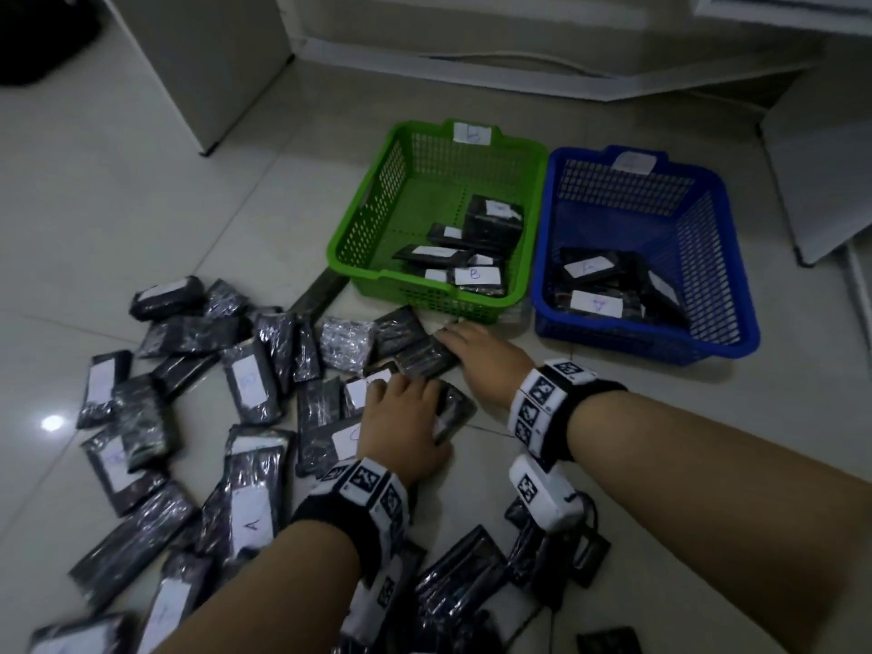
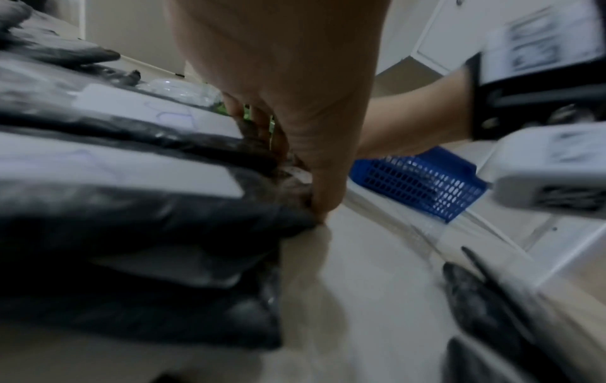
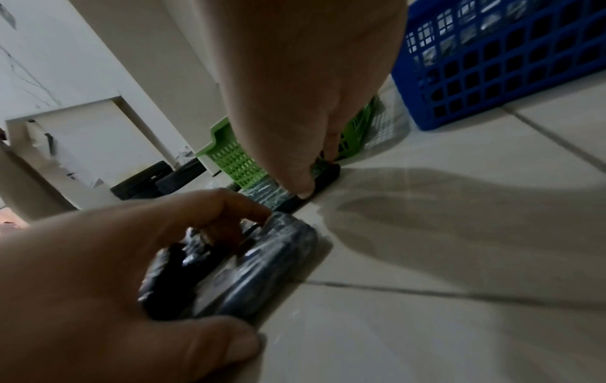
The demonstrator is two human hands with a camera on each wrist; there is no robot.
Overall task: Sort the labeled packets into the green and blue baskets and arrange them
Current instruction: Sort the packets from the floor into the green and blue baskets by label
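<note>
Black wrapped packets with white labels (image 1: 250, 380) lie scattered over the tiled floor. The green basket (image 1: 373, 205) holds several packets, one labelled B (image 1: 476, 276). Beside it on the right, the blue basket (image 1: 660, 342) holds a few labelled packets (image 1: 597, 304). My left hand (image 1: 401, 417) grips a packet (image 3: 262, 264) between thumb and curled fingers at the pile's right edge. My right hand (image 1: 472, 351) reaches just in front of the green basket (image 3: 236, 160) and pinches a flat packet (image 3: 323, 178) lying on the floor, thumb on its near edge.
A white cabinet (image 1: 188, 63) stands at the back left and white furniture (image 1: 825, 181) to the right of the blue basket (image 3: 492, 77). More packets (image 1: 472, 573) lie under my forearms. A dark strip (image 1: 316, 295) lies left of the green basket.
</note>
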